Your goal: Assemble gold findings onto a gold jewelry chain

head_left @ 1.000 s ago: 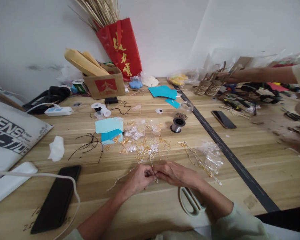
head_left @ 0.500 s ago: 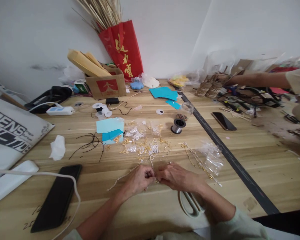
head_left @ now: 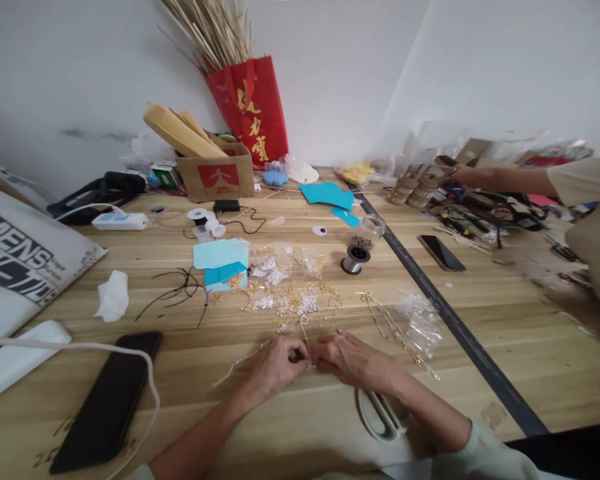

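Note:
My left hand point(head_left: 277, 363) and my right hand point(head_left: 347, 358) meet low over the table, both closed in a pinch on a thin beaded chain point(head_left: 239, 362). One length of it trails out to the left of my left hand. Between the fingertips, a strand runs up to a small ring point(head_left: 304, 321). The exact spot gripped is too small and covered to make out. Scissors point(head_left: 380, 417) lie partly under my right forearm. Just beyond my hands are loose gold and silver beads point(head_left: 305, 300). Gold and silver chains point(head_left: 393, 327) rest to the right.
A wire spool point(head_left: 355, 260) and a jar of beads point(head_left: 370, 233) stand farther back, near blue cards point(head_left: 327, 195). A black phone point(head_left: 107, 400) and a white cable point(head_left: 153, 380) lie at left. At right, another person's arm point(head_left: 510, 181) reaches toward woven pieces point(head_left: 415, 185).
My hands stay together at the chain, with only slight finger movement. The whole view has shifted a little. The other person's arm at right has moved slightly.

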Demonstrator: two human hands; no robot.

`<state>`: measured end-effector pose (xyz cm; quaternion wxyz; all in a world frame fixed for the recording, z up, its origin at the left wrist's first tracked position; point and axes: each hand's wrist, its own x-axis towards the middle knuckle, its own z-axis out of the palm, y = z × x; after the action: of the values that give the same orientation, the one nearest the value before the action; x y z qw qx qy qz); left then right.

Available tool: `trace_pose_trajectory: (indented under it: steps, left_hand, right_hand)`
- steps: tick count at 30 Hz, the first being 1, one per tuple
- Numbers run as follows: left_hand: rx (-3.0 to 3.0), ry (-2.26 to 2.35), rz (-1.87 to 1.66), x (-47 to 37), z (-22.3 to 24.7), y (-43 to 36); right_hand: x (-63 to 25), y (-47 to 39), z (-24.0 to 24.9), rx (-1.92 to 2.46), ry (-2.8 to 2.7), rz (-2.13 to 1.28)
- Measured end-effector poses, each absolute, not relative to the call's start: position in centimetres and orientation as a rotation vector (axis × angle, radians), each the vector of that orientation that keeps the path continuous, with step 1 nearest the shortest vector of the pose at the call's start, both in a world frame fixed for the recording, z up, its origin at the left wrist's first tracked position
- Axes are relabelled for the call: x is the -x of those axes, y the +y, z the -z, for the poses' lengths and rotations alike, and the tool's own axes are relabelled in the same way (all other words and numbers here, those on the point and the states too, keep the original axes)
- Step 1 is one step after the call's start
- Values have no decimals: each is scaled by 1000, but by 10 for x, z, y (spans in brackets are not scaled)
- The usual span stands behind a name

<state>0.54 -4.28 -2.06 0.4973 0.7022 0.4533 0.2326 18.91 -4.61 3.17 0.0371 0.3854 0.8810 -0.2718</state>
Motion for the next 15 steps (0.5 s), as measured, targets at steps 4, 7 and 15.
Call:
trace_pose_trajectory:
  steps: [4,7,15]
  left_hand:
    - [-1665,1130,-550,-6,20,-44]
    - [-1621,1141,-573,-7,20,-44]
    - [-1575,1127,-618,-8,23,-44]
  right_hand:
    - [-186,-46,-33,-1158,2758,707]
    - [-184,-45,-35,-1158,2755,679]
    - [-186,-40,-27,-1213,2736,826]
